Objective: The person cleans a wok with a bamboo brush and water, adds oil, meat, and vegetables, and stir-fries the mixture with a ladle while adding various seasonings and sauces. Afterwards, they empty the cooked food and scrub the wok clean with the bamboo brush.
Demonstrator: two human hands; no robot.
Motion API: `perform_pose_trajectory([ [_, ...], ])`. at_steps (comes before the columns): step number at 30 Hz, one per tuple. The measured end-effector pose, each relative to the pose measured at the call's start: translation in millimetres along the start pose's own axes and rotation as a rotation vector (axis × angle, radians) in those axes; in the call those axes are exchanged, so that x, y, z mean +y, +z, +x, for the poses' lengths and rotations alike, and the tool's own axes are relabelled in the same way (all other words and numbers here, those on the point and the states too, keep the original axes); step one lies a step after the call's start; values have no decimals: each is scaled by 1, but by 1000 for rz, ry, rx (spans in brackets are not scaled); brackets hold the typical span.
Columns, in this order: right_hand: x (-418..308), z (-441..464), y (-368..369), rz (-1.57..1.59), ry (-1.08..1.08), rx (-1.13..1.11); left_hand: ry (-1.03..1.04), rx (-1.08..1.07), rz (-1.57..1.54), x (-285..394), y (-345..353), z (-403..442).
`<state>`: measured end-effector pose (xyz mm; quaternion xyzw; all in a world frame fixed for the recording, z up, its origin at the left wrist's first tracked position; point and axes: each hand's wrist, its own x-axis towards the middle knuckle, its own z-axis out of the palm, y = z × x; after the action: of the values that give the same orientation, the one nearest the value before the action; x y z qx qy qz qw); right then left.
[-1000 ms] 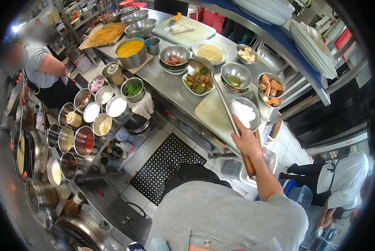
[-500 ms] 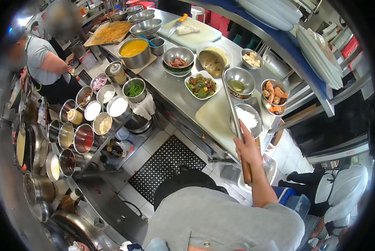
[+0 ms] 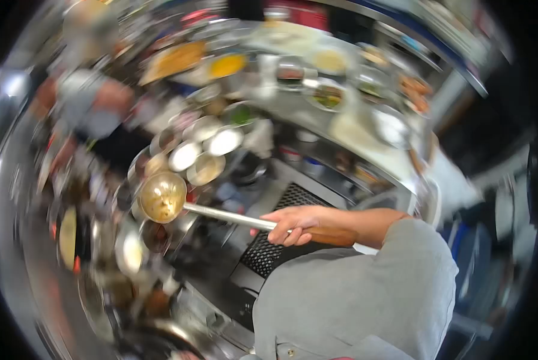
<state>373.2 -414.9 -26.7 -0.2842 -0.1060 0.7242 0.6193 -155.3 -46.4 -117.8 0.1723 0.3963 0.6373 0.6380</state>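
My right hand [image 3: 290, 226] is closed around the long handle of a metal ladle [image 3: 163, 197], near its wooden grip. The handle runs left across the view, and the bowl of the ladle hangs over the cluster of metal containers. Yellowish-brown liquid with small bits shows in it. Close by are a container of white contents [image 3: 185, 156] and one with pale pieces [image 3: 206, 169]. My left hand cannot be made out; a pinkish patch at the bottom edge is too blurred to name.
The steel counter [image 3: 308, 114] at the back holds a dish of meat and greens [image 3: 328, 96], a cutting board [image 3: 365, 141] and a bowl of white contents [image 3: 392, 126]. Another person [image 3: 95, 105] stands at the left. A dark pan [image 3: 83, 231] is at the left.
My right hand and the ladle have swung left, from above the counter to the containers. The whole view has turned left and is blurred. The dish of meat and greens stays on the counter.
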Motion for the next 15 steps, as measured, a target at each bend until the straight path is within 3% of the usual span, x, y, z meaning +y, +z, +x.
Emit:
perform_pose_trajectory([
  [3,-6,141,62,-4,283,-266,35,33,-208,-26,-32,14],
  [4,-6,197,91,159,364,-422,98,149,-240,-36,-34,14],
  [5,-9,252,132,174,450,-393,141,200,-274,-40,6,-13],
  [6,-6,301,182,-41,309,-290,166,275,-402,-47,-5,-6],
  [7,-5,334,231,-195,287,-379,206,387,-316,-52,-4,-13],
  [8,6,369,268,238,448,-276,226,381,-367,-54,1,-16],
  [9,18,399,275,170,577,-551,203,386,-399,-50,18,-29],
  [11,51,431,285,-17,542,-728,195,392,-365,-61,11,-20],
  [13,80,469,307,-321,530,-658,179,444,-357,-56,23,-28],
  [15,116,550,344,-745,385,-677,104,375,-258,-54,16,-31],
])
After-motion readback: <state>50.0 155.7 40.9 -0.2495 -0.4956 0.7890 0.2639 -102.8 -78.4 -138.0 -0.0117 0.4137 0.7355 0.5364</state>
